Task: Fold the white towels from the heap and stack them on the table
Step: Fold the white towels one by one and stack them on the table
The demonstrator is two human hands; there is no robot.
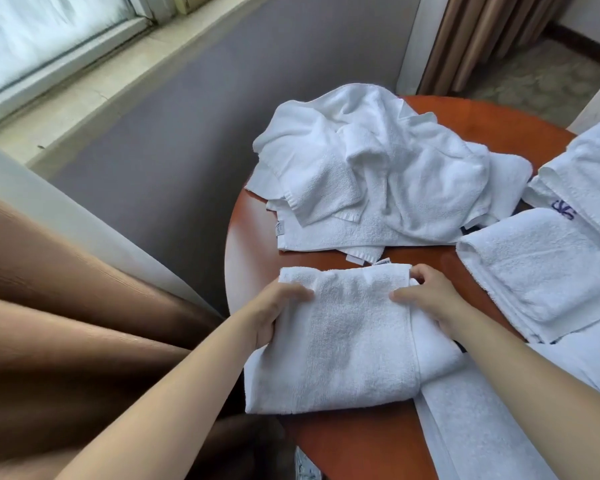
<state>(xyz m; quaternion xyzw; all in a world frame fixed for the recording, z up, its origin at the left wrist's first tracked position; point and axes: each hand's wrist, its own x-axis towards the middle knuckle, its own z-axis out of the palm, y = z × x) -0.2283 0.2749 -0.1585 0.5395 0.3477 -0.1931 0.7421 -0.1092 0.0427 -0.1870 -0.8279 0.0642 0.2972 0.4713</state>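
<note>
The half-folded towel (347, 341) is laid near on the surface (499, 123), gripped at its left edge by the left hand (281, 306) and pinched at its right by the right hand (426, 296); the fold could be skewed by uneven pulling.

a round, glossy red-brown desk (253, 244) carries a loose heap of white towels (378, 161) on its far side. just in front lies a folded towel (347, 334), touching a long towel (475, 427) that runs off the near right. a stack of folded towels (541, 268) sits at the right, with more towels (589, 174) beyond it.
</note>
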